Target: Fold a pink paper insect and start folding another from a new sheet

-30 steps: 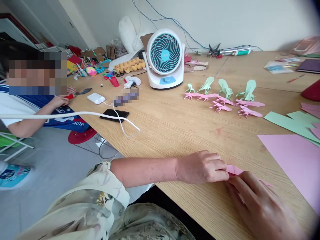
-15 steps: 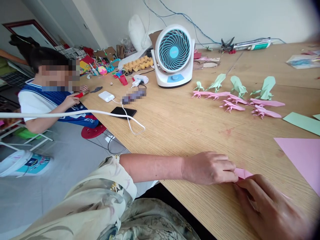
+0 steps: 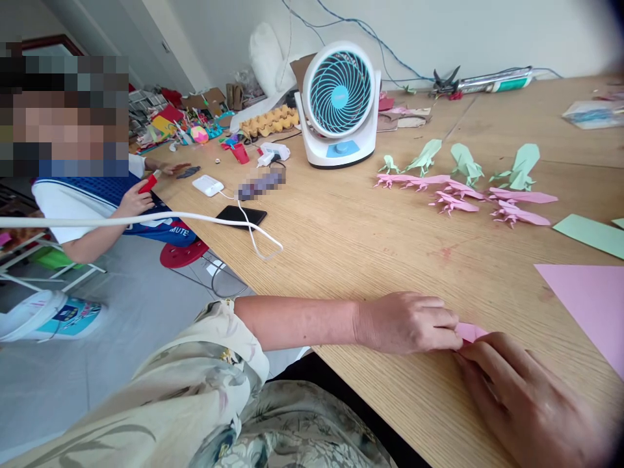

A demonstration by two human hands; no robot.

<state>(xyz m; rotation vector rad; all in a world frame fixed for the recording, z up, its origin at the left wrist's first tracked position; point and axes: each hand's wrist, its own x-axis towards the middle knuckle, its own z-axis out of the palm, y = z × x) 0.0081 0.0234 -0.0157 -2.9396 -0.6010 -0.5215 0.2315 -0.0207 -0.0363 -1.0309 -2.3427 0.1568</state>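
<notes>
Near the front edge of the wooden table, a folded piece of pink paper (image 3: 472, 332) lies between my two hands. My left hand (image 3: 414, 323) pinches its left end, fingers bent and close together. From the right, my right hand (image 3: 526, 396) grips the same paper with thumb and fingers, covering most of it. Only a small strip of the folds shows. Farther back stand several pink origami insects (image 3: 519, 213) and several light green origami insects (image 3: 520, 168). A large pink sheet (image 3: 585, 302) lies right of my hands, with a green paper piece (image 3: 592, 234) behind it.
A white and blue fan (image 3: 340, 97) stands at the back. A white cable (image 3: 146, 220) crosses over a black phone (image 3: 241, 216). At the left sits another person (image 3: 92, 201) with a red-handled tool. Craft clutter and an egg tray (image 3: 270, 122) fill the far left.
The view has swung left, so things sit farther right in the picture. Both my hands keep hold of the pink paper. The other person's hands have moved apart, one raising the red-handled tool.
</notes>
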